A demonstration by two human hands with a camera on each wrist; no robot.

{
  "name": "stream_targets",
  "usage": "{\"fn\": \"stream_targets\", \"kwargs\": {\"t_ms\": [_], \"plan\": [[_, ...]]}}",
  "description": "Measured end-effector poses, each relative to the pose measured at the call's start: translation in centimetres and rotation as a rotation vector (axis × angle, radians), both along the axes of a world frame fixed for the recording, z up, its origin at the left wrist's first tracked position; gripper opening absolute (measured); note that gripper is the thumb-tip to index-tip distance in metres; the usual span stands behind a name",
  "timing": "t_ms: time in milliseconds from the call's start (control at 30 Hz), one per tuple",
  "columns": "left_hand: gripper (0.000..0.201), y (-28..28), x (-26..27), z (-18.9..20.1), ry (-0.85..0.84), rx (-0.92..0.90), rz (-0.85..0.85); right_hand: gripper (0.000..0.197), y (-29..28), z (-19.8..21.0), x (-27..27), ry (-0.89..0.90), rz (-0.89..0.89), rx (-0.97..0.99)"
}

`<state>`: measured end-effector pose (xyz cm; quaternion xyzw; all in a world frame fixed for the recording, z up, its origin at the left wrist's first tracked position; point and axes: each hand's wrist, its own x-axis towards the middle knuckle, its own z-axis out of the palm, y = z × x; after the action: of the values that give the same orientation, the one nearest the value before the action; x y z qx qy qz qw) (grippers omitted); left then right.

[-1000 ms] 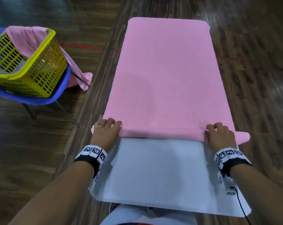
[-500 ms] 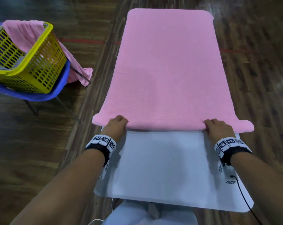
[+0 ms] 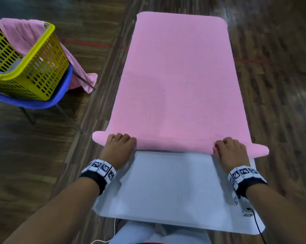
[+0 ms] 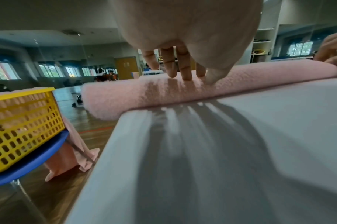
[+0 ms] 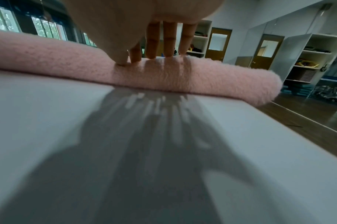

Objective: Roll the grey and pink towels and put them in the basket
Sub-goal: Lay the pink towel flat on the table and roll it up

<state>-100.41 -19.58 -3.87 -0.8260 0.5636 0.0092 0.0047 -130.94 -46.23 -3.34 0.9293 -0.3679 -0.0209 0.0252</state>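
Pressing pink towel (image 3: pixel 177 88) roll, hands (image 3: pixel 119 147) atop

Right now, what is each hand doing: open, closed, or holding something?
Left hand: open, straight fingers pressing on the rolled edge of the pink fleece towel.
Right hand: open, fingers pressing on the same roll.

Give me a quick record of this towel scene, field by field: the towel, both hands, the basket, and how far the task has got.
towel: pink towel flat on the white table, near edge rolled
left hand: left hand presses the roll's left end, fingers straight
right hand: right hand presses the roll's right end, fingers straight
basket: yellow basket on a blue chair, left of the table
in basket: a second pink towel draped over its rim
progress: rolling just begun, most of the towel still flat
grey towel: none clearly in view
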Motion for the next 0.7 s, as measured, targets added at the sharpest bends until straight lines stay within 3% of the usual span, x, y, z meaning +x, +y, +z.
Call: {"fn": "stream_targets", "kwargs": {"t_ms": [133,233,400,533,600,700], "plan": [[0.04,1.0,-0.4,-0.5,0.097,-0.057,0.038,0.042,0.3,-0.8,-0.7,0.079,-0.022,0.108],[0.029,-0.3,0.8,0.0,0.168,-0.033,0.05,0.039,-1.1,-0.4,0.0,0.128,0.006,0.154],[0.024,-3.2,3.1,1.2,0.106,0.233,0.091,0.027,-3.5,1.2,2.5,0.269,-0.072,0.274],[0.024,-4.4,3.8,2.1,0.29,0.448,0.185,0.025,-3.8,2.2,3.7,0.327,-0.162,0.403],[0.024,-4.0,3.7,1.9,0.292,0.454,0.206,0.025,-3.1,2.2,3.2,0.279,-0.123,0.312],[0.029,-2.5,2.9,1.1,0.035,0.228,0.123,0.02,-1.3,1.2,1.6,0.055,-0.028,0.082]]}}
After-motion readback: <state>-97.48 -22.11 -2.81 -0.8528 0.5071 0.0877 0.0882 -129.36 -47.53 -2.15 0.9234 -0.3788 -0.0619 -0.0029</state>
